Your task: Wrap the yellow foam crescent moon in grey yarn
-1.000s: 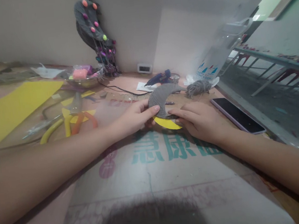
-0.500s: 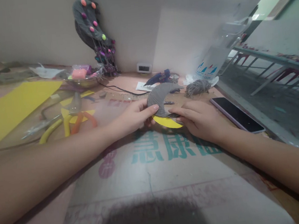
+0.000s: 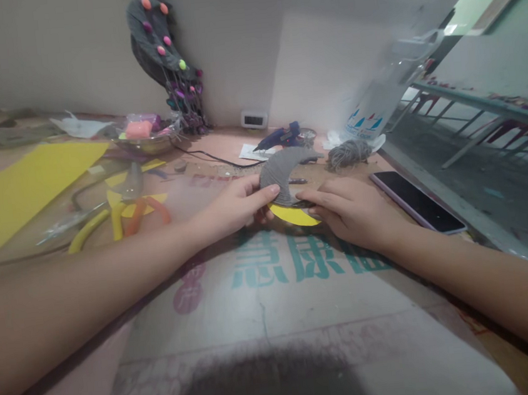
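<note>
A printed board (image 3: pixel 201 317) is spread under and on the near side of the fingers of the left hand (image 3: pixel 241 203) and right hand (image 3: pixel 353 210). Well to the left of the fingers, a yellow sheet (image 3: pixel 22 191) is laid out, its outer end cut off by the frame. Between it and the left fingers, yellow-handled pliers (image 3: pixel 117 220) are seen. A phone (image 3: pixel 418 201) is set beyond the right fingers, to their right.

Between the two sets of fingertips, a grey crescent (image 3: pixel 276 174) is held: its bulging side is gripped by the left hand, thumb on top, and its near tip is pinched by the right thumb and forefinger. Its long axis is run away from the right fingertips, with the hollow turned rightward; both hands are equally near. Past its far tip, yarn (image 3: pixel 348 155) is heaped.

A yellow piece (image 3: pixel 294 214) is shown along the crescent's near edge, its right end covered by the right fingers. Whether the two are joined cannot be told. The left fingers under the crescent are mostly hidden, and its near tip is hard to make out.
</note>
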`<state>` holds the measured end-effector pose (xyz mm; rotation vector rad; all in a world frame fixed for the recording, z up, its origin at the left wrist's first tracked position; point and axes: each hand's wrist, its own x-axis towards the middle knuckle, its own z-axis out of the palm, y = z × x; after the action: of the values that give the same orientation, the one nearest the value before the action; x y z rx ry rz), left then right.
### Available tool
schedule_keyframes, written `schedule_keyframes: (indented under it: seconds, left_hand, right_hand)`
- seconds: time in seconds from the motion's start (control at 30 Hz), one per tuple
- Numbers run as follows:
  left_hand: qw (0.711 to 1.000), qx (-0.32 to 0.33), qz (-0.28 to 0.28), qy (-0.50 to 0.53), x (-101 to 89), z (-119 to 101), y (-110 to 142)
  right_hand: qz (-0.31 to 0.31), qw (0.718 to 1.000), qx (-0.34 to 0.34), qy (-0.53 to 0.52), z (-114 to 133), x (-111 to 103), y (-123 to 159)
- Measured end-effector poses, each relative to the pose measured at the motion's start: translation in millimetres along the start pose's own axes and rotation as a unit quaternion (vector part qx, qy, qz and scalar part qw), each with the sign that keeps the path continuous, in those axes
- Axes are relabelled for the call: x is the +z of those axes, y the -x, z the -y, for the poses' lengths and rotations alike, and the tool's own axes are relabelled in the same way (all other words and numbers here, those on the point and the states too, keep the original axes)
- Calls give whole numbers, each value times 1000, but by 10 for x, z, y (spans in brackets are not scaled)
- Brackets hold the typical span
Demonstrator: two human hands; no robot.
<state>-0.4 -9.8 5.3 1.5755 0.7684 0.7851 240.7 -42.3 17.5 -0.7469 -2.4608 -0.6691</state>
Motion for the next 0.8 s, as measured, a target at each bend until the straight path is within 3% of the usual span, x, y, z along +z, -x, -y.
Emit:
schedule_keyframes:
  seconds: [0.8]
  left_hand:
    - [1000,-7,12,-5,3,7,3]
  right_hand:
    - [1,1000,-25,-7,-14,6,9]
